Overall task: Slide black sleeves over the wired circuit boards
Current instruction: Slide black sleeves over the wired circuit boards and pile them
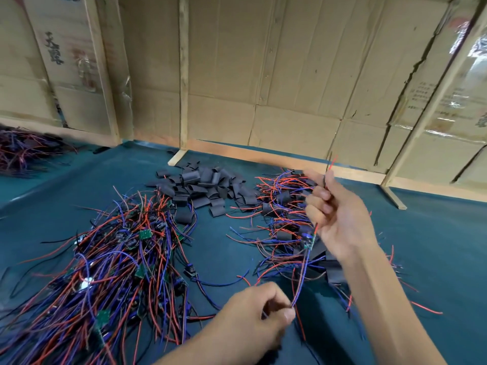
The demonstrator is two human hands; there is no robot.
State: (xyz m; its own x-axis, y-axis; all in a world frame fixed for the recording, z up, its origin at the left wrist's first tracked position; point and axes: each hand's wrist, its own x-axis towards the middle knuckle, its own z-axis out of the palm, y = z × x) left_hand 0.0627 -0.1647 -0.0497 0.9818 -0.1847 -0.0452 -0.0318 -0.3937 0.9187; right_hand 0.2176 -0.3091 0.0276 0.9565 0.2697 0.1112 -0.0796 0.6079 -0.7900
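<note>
Your right hand [340,214] pinches red and black leads, one small circuit board [308,239] hanging below it; your left hand [253,317] pinches its blue-red tail. Loose black sleeves [203,185] lie heaped behind on the desk [434,246].

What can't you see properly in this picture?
- Right hand: blurred in the head view, so its grip on the red wire is unclear.
- Small circuit board hanging below it: too small and smeared to read its parts.
- Far wire pile: cut off by the left edge.
- Wire ends in the left hand: hidden by curled fingers.
</note>
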